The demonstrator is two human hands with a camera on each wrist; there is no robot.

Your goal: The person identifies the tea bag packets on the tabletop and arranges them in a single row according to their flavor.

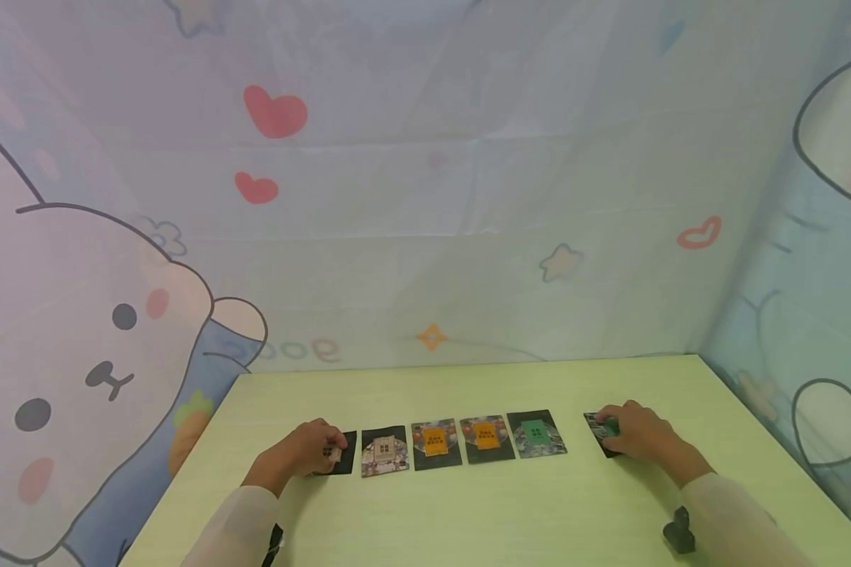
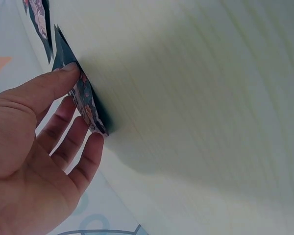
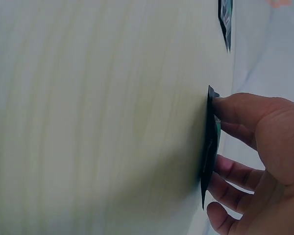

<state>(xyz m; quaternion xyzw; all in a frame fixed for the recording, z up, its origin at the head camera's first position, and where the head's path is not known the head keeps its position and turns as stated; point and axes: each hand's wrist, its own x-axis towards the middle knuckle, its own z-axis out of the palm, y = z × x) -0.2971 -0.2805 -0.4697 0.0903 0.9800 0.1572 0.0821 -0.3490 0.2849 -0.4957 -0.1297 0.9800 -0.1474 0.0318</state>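
My left hand point(image 1: 305, 449) is at the left end of a row of small flat sachets. Its thumb and fingers grip the edges of a dark sachet with a pale label point(image 2: 90, 105), partly covering it in the head view. Off to the right, my right hand point(image 1: 641, 431) grips a dark sachet with a green label point(image 3: 211, 142), thumb at one edge and fingers towards the other. Between the hands lie a beige-labelled sachet point(image 1: 385, 451), two orange-labelled sachets, one left point(image 1: 436, 444) and one right point(image 1: 487, 439), and a green-labelled sachet point(image 1: 536, 433).
The pale yellow-green table point(image 1: 468, 512) ends at a printed cloth backdrop point(image 1: 425, 197) with hearts and cartoon animals. Cloth also hangs along both sides. A small black object point(image 1: 679, 531) shows beside the right sleeve.
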